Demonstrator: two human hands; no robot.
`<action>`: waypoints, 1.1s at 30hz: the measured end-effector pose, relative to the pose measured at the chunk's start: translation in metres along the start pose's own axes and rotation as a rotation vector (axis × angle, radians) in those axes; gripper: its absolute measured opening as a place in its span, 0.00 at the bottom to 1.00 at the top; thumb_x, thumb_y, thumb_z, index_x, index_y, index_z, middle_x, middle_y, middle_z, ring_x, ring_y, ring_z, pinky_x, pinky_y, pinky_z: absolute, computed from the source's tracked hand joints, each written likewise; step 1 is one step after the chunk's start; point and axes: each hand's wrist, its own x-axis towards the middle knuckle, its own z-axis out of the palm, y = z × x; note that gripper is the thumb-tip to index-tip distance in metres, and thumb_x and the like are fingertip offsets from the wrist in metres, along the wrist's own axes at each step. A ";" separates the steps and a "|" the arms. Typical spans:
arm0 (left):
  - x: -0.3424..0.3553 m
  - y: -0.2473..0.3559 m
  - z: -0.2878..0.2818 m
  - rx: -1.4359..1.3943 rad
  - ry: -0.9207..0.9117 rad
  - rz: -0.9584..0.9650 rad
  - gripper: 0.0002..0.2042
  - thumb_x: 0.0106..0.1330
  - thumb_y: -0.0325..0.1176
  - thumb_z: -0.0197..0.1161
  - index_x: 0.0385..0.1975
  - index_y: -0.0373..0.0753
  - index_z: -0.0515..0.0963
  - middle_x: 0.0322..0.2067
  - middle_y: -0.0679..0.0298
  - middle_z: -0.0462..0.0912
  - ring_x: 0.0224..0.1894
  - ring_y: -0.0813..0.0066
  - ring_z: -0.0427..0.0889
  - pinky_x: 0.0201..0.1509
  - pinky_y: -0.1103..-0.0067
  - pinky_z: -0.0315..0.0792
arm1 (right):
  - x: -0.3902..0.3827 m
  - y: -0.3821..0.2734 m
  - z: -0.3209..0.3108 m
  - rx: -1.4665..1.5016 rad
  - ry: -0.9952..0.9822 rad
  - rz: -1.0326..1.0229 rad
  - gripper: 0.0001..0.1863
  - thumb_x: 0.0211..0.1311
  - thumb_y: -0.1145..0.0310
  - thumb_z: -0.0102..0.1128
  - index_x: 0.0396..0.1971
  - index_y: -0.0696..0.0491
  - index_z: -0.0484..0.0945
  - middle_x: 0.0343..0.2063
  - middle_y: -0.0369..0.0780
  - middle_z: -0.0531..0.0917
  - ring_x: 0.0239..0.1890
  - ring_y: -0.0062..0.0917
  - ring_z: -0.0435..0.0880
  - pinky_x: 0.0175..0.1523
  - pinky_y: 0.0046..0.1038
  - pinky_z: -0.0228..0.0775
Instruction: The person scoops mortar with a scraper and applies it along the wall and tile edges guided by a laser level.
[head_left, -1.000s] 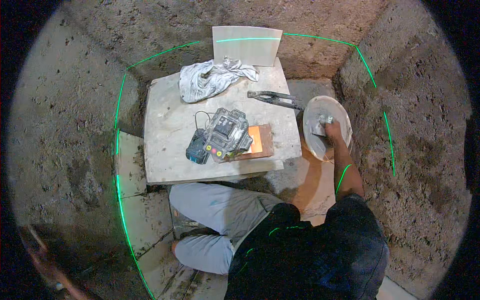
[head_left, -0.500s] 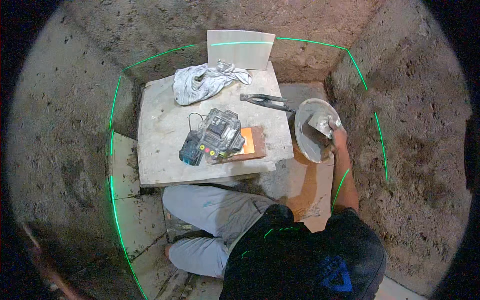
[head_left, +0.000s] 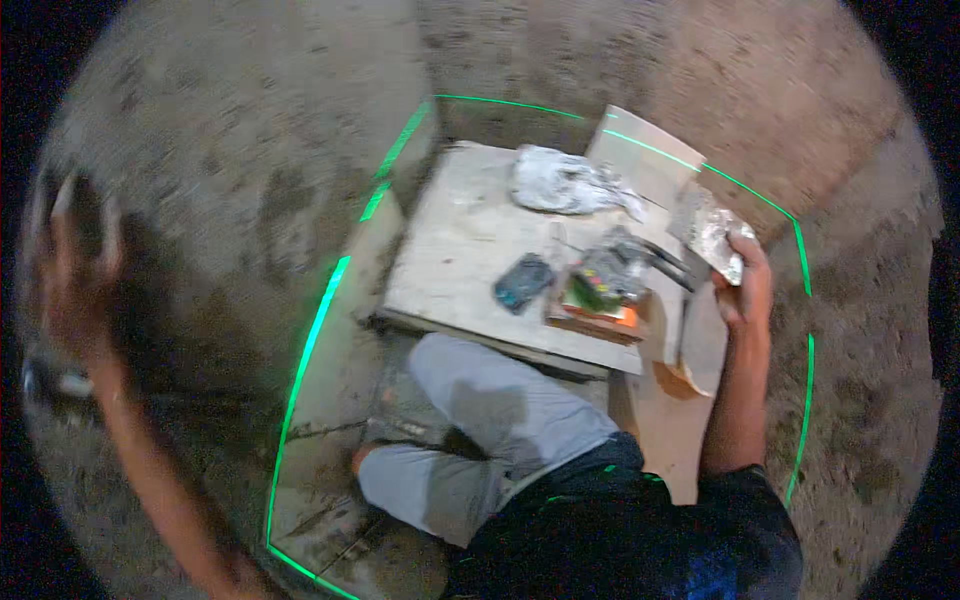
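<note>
Gripping right hand (head_left: 745, 275): fingers closed round the near end of the trowel (head_left: 712, 232); forearm raised at the right of the board (head_left: 460, 215).
Trowel: in the air, just beside the tile's lower right corner; blade tilted; its load too blurred to judge; any loose mortar could slide off if the tilt steepens.
Left hand (head_left: 75, 285): fingers spread, nothing seen in it; near the left wall (head_left: 290, 180), contact uncertain; if it bears weight there, the rough surface might graze the palm.
Level (head_left: 612, 268): set on the block (head_left: 598, 327); a knock from trowel or arm could tip it and throw the green line (head_left: 310, 345) off.
Tool (head_left: 667, 263): dark, long-armed, close to the trowel; liable to snag a low sweep.
Tile (head_left: 640, 150): propped upright behind the cloth (head_left: 560, 182); a jolt to the board might make it slip.
</note>
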 end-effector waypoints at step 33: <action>0.001 0.028 -0.032 -0.177 0.159 -0.179 0.19 0.47 0.34 0.72 0.40 0.37 0.78 0.56 0.52 0.75 0.65 0.53 0.68 0.76 0.55 0.51 | -0.122 0.287 0.366 -0.274 -0.441 -0.100 0.10 0.57 0.72 0.56 0.37 0.60 0.76 0.33 0.42 0.83 0.35 0.28 0.81 0.43 0.30 0.71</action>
